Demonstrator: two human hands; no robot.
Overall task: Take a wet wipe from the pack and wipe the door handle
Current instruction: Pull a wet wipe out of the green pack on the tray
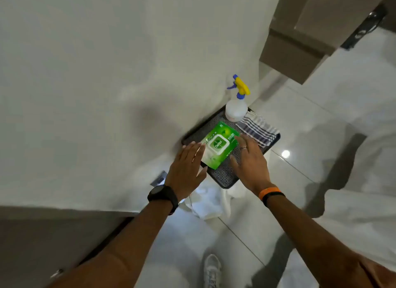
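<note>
Both hands spread flat, fingers open, holding nothing: left hand (188, 165) at the near-left edge of the green wipe pack (218, 145), right hand (249, 159) just right of it. Pack lies lid-up on a dark tray (227, 177) on the floor w/ spray bottle (235, 107) & striped cloth (258, 129) behind.

Between the open left hand (188, 165) and right hand (249, 159) lies a bright green plastic wipe pack (218, 145) with a white-bordered green label. Beyond the fingertips stand a translucent white spray bottle (235, 109) with a yellow-and-blue trigger and a white cloth striped dark blue (257, 128), on a black tray (227, 180) with a speckled grey liner.
</note>
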